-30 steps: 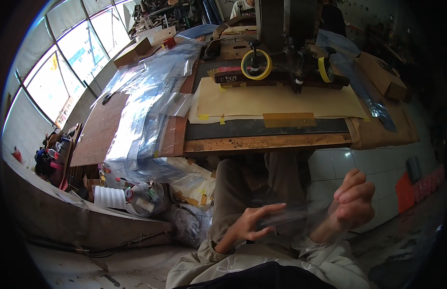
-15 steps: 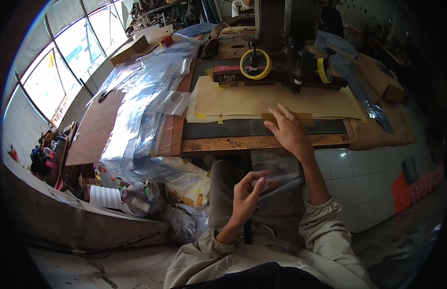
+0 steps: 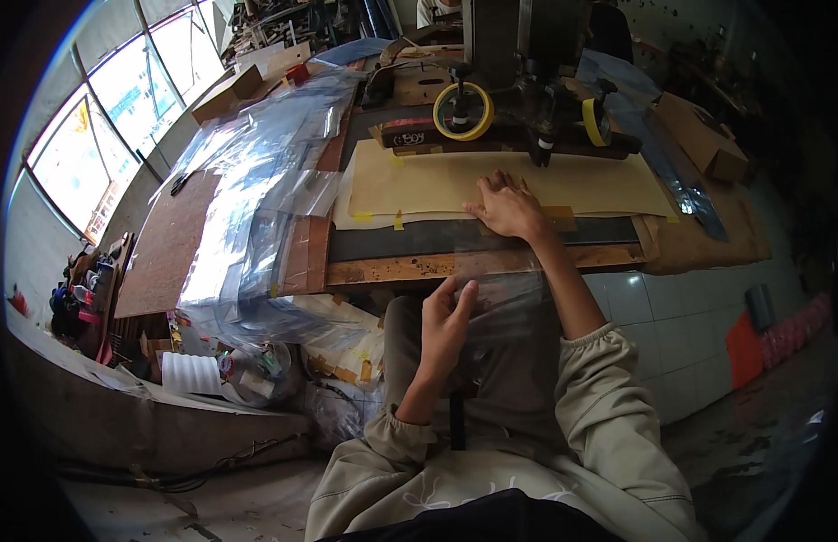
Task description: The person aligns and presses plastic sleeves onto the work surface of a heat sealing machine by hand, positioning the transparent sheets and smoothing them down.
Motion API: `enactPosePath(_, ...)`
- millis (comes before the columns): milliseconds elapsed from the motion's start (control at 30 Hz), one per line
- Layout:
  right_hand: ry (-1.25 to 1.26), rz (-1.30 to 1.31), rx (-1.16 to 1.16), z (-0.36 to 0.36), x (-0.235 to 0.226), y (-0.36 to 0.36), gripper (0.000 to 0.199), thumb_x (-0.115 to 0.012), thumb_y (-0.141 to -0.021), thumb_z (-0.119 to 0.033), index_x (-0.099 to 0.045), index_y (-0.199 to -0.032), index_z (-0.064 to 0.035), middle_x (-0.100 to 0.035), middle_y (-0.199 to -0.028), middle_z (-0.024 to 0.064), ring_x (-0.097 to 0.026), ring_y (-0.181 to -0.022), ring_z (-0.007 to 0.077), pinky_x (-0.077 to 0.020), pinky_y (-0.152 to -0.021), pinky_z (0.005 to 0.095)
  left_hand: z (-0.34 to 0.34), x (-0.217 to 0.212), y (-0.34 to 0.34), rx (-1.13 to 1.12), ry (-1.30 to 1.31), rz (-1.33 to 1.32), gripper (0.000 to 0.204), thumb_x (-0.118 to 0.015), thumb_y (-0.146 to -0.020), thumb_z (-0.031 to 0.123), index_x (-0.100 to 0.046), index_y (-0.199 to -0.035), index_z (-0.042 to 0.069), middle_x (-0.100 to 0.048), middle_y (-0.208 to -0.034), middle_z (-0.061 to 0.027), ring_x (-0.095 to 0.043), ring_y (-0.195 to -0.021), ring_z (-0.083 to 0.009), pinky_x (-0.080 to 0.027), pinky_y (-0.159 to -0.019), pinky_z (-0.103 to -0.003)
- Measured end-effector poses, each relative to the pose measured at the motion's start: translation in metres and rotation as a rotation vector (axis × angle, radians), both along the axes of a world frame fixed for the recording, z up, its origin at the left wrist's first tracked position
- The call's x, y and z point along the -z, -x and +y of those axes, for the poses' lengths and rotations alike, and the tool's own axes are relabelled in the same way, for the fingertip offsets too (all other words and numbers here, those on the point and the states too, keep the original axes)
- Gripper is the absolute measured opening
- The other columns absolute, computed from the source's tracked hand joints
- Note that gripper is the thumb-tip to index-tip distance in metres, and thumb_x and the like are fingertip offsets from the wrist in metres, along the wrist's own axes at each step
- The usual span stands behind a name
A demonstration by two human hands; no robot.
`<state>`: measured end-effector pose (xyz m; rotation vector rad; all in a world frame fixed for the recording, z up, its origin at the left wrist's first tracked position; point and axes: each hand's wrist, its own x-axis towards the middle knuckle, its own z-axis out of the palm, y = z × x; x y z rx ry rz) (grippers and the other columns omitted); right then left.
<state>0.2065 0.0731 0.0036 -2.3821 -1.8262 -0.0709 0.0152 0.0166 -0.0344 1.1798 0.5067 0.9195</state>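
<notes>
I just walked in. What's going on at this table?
A seated person is handling a see-through plastic sheet at the table's near edge. Their left hand is beside the sheet, below the edge; its exact grip is hard to make out. The right hand reaches over the cream paper, palm down, in front of a machine's dark crossbar. More clear plastic sheets lie piled to the left.

Bright windows [image 3: 135,101] at left, glare on plastic sheets [image 3: 247,199], dim, perhaps soft right side, bent edges
</notes>
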Motion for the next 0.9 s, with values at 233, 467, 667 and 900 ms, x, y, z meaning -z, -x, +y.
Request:
enactPosePath(233, -0.073, 0.028, 0.028, 0.018, 0.012, -0.009, 0.062, -0.037, -0.089, -0.05, -0.036, -0.128, -0.0012, -0.029, -0.136, 0.0271, -0.026, -0.129, 0.0383, -0.0231, -0.104, 0.0499, 0.015, 0.0, -0.005, 0.039, 0.023, -0.031, 0.026, -0.054, -0.089, 0.012, -0.055, -0.107, -0.008, -0.062, -0.088, -0.0046, -0.057, -0.077, -0.0042, -0.047, -0.067, -0.02)
enactPosePath(467, -0.158, 0.051, -0.036, 0.023, 0.016, -0.02, 0.064, -0.035, -0.089, -0.052, -0.037, -0.128, -0.0014, -0.03, -0.136, 0.0265, -0.026, -0.129, 0.0356, -0.021, -0.105, 0.0474, 0.017, 0.005, -0.011, 0.035, -0.017, -0.029, 0.031, -0.056, -0.088, 0.014, -0.053, -0.11, -0.008, -0.062, -0.091, -0.0055, -0.056, -0.081, -0.0053, -0.047, -0.068, -0.02)
enactPosePath(667, -0.337, 0.033, -0.089, 0.011, 0.019, -0.017, 0.063, -0.035, -0.089, -0.053, -0.041, -0.124, -0.0002, -0.036, -0.131, 0.0276, -0.034, -0.123, 0.0391, -0.0278, -0.1, 0.0513, 0.013, 0.014, -0.014, -0.023, -0.027, 0.002, 0.028, -0.058, -0.087, 0.014, -0.057, -0.106, -0.007, -0.063, -0.088, -0.0038, -0.055, -0.077, -0.004, -0.044, -0.067, -0.019)
enactPosePath(900, -0.118, 0.131, -0.064, -0.014, 0.008, 0.022, 0.071, -0.027, -0.087, -0.062, -0.041, -0.128, -0.0056, -0.031, -0.134, 0.0301, -0.028, -0.127, 0.0409, -0.0215, -0.104, 0.0516, 0.017, 0.016, -0.018, -0.093, -0.038, 0.074, 0.026, -0.06, -0.086, 0.016, -0.059, -0.099, -0.006, -0.057, -0.069, 0.0013, -0.046, -0.062, -0.0011, -0.038, -0.054, -0.019)
